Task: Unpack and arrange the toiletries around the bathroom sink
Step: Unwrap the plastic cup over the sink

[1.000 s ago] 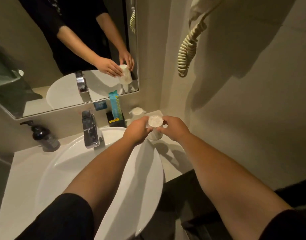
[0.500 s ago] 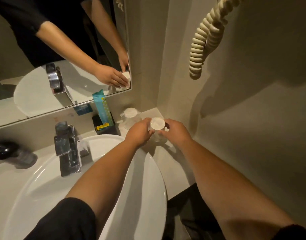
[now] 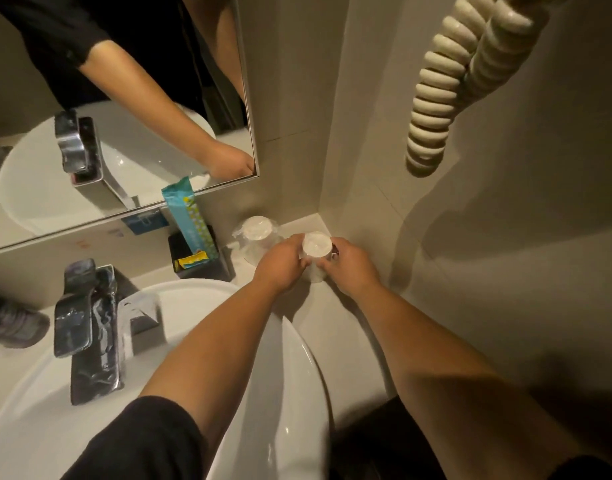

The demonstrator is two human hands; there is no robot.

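A small white cup, upside down, is gripped from both sides by my left hand and my right hand over the counter's back right corner. Its lower part is hidden by my fingers. A second upturned cup in clear plastic wrap stands just behind and left of it. A teal toothbrush packet leans upright in a black holder by the mirror. The white sink basin lies under my left forearm.
A chrome tap stands at the basin's back left, a dark soap bottle beyond it at the left edge. The mirror hangs above. A cream coiled cord dangles on the right wall. The beige counter ends at the wall.
The view has closed in on the corner. Both hands have stayed on the cup, which has moved slightly back toward the corner next to the wrapped cup.
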